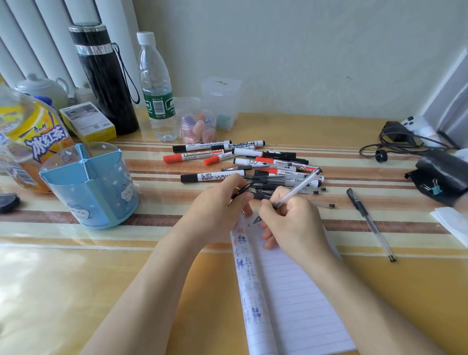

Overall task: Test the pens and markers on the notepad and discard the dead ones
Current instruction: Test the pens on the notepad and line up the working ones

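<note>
Lined notepad [298,308] lies closest on the table [72,276], with small blue, red and dark test scribbles running down its left margin. At the notepad's top edge the right hand [293,223] grips a clear-barrelled pen [299,187] in a writing hold, with the dark tip down on the paper beside a small fresh mark and the barrel slanting up and away to the right. Just left of it, at the notepad's upper left corner, the left hand [218,204] pinches a small black cap [241,190] between thumb and fingers; one fingertip seems to touch the top of the page. Directly beyond the notepad sits the pile of pens and markers [253,163], made up of red-capped and black-capped whiteboard markers and slim gel pens lying crosswise on each other. Right of the notepad, apart from the pile, a single black pen [367,220] lies on the table. Left of the notepad stands a blue pen holder [95,187] with inner dividers. Far beyond the notepad, against the wall, stand a black flask [105,81], a water bottle [158,87] and a small jar of coloured pieces [198,126], and a large iced-tea bottle [27,131] stands further left. Far right of the notepad are a black pouch [445,175] with a blue binder clip on it, a tangle of black cable [396,139] and some folded white paper [457,225].
</note>
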